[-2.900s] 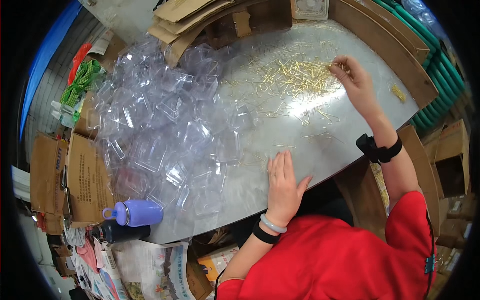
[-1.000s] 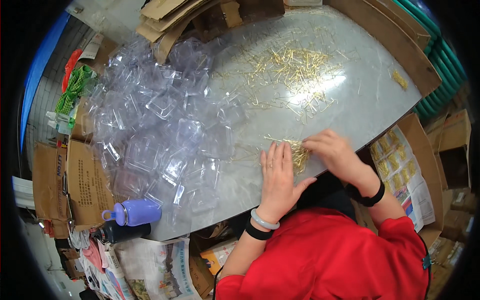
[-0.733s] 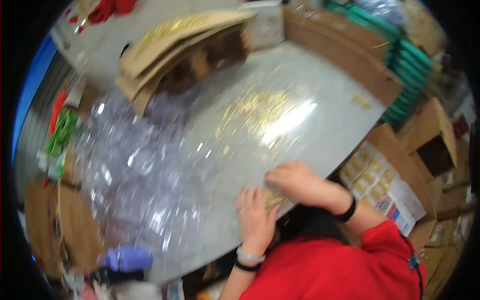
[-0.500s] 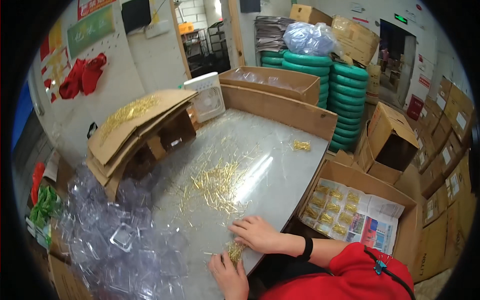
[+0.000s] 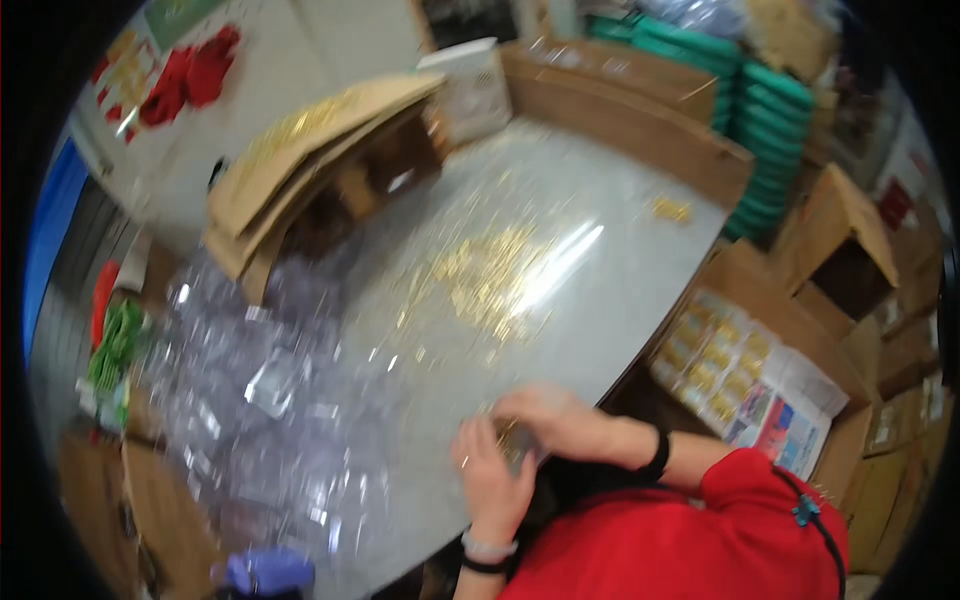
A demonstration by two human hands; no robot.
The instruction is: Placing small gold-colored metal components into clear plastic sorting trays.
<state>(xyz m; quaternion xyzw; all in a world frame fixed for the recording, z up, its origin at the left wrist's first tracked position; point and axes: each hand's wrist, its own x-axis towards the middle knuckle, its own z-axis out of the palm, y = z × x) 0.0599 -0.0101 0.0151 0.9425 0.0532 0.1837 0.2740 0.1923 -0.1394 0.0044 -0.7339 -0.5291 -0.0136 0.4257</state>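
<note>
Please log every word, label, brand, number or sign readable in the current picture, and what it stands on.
None can be read; the view is blurred.
Printed sheet in the open carton: too blurred.
White label on a stacked box at right: too small.
Green wall panel: nothing legible.

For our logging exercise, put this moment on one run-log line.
hands: left hand and right hand, both at gold wire bunch | beyond: loose gold wires | leftward: clear plastic containers | grip: too blurred
</note>
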